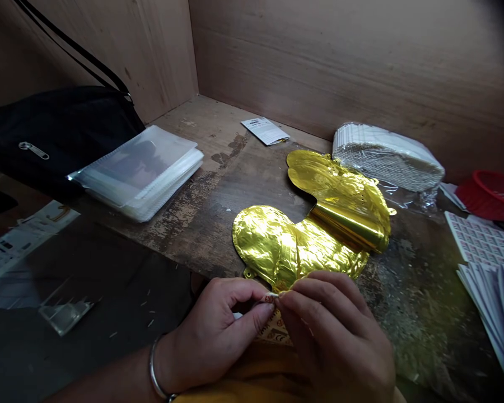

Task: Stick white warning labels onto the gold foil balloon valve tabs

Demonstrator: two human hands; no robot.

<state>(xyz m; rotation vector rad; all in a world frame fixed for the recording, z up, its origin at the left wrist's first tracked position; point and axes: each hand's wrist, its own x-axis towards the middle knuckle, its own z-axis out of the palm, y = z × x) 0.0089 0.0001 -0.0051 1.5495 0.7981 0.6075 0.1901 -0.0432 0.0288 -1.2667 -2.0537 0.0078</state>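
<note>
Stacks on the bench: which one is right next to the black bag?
The clear plastic sleeves, at left, beside the black bag. The film-wrapped white stack sits back right; the fanned white papers lie by the right edge.

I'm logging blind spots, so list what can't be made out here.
All in the head view:
Small white piece: partly covered by the left hand and right hand.
White card: print too small to read.
Red basket: cut off by the right edge.
Black bag: cut off by the left edge.

Head cam looks fwd & down, close over L hand [218, 333] & R hand [340, 330], tabletop [247, 184] beyond.
</note>
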